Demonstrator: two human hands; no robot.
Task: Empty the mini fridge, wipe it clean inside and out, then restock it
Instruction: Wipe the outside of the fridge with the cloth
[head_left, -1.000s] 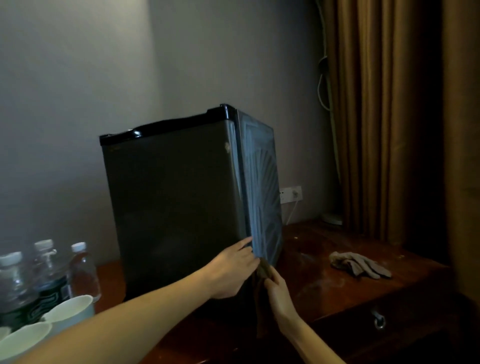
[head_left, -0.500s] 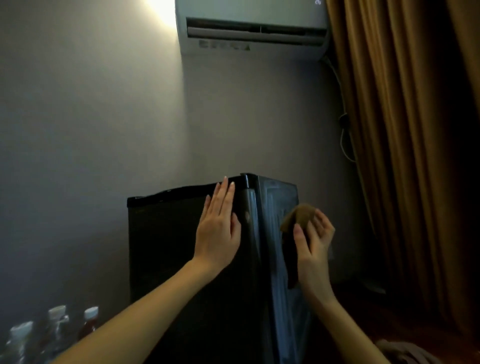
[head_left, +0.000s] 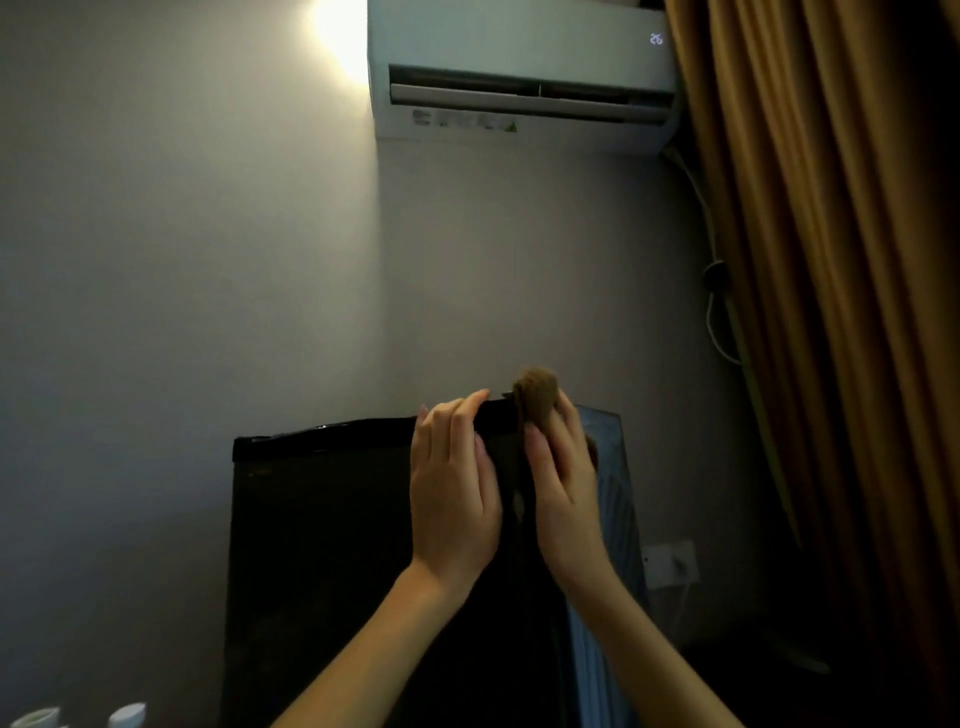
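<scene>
Both busy: left hand (head_left: 454, 499) curls over mini fridge (head_left: 322, 545) rim, right hand (head_left: 566, 493) grips brown cloth (head_left: 537, 396).

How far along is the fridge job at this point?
Emptying looks done: bottle caps show outside the mini fridge, lower left. In hand is the outside wipe: the right hand holds a brown cloth at the top corner while the left hand grips the top edge. Restocking is left; the inside is hidden.
</scene>
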